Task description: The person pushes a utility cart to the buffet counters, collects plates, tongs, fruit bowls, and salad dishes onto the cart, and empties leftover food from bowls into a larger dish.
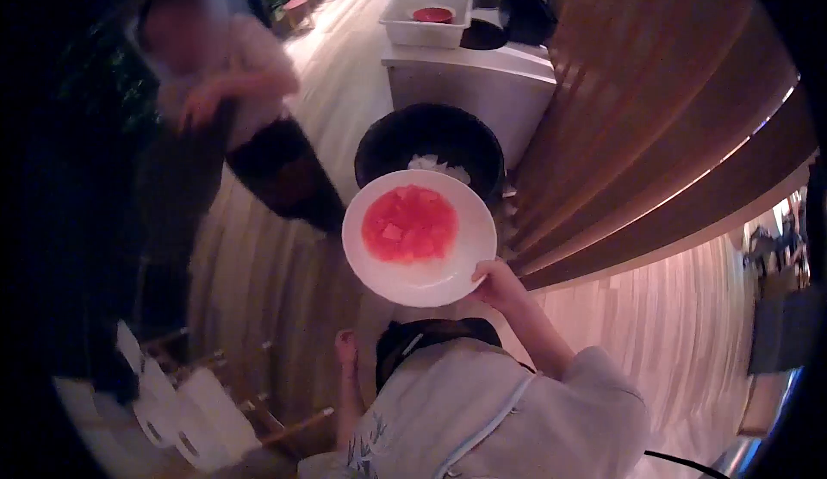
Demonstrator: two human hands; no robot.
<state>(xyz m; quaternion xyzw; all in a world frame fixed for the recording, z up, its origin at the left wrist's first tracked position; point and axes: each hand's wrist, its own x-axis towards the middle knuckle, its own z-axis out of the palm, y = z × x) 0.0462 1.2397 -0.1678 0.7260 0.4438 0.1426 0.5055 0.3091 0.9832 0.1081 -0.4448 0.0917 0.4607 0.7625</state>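
A white plate [420, 288] with red, chunky food [409, 225] on its left part is held at its lower right rim by my right hand [494, 283]. It hangs over the near edge of a large round black bin [379, 147], in which some white crumpled pieces [438, 165] show. My left hand [346, 347] hangs low beside my body, away from the plate, with its fingers curled in; whether it holds something I cannot make out.
A person [250, 83] stands at the left. Behind the bin is a counter [469, 62] with a white tub [396, 21], a red dish [432, 15] inside it, and dark dishes beside it. A curved wooden wall [637, 117] runs along the right.
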